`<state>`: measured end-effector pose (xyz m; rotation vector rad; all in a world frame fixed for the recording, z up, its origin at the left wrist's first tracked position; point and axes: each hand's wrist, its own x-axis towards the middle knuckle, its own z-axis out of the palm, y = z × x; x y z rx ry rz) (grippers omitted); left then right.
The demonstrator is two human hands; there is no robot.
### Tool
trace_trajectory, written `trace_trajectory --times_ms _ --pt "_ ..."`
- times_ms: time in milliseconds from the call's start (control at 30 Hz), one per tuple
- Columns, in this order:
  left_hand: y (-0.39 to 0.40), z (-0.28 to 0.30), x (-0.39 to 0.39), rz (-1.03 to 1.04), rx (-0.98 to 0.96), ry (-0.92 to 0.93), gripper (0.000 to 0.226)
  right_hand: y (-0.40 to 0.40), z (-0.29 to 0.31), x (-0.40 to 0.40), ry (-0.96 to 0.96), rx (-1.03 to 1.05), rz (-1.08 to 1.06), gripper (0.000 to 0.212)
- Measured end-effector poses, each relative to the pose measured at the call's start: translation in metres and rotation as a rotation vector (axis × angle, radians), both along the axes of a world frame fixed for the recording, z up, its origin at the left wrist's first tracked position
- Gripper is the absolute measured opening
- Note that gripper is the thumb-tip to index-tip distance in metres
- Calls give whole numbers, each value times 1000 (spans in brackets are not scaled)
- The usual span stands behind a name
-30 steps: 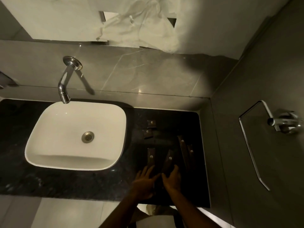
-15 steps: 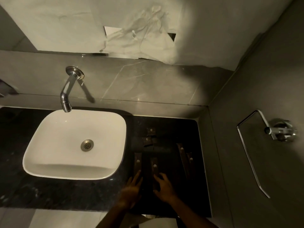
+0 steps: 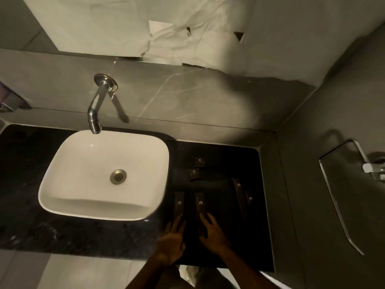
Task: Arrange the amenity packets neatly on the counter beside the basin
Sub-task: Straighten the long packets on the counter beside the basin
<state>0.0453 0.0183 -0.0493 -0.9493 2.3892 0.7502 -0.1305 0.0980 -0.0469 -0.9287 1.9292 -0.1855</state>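
Black polished stone counter (image 3: 116, 236) right of the white ceramic basin (image 3: 83, 195) carried two long dark-brown amenity packets (image 3: 200, 202) side by side; left hand (image 3: 171, 239) and right hand (image 3: 212, 231) lay flat, fingers spread, touching their near ends.

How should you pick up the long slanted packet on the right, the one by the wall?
Probably pinch the slanted packet across its narrow width, near its middle, coming straight down from above. It lies flat on the dark counter, so nothing underneath is reachable. A shorter packet lies close along its right side, so the right hand should slip a fingertip in from the freer left edge first.
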Motion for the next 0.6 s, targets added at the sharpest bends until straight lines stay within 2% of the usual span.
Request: trace_trajectory --times_ms 67,233,367,600 --pt "1 7 2 103 -69 109 71 -2 -1 6 30 5 -4 77" --pt "-9 15 7 55 -166 193 69 1 -3 23 115 14 -15 75" --pt "-13 11 12 18 -196 225 41 5 -11 33 141 0 -62 77" --pt "1 -1 10 113 -170 256 53 17 -29 40 191 -43 -27 83"
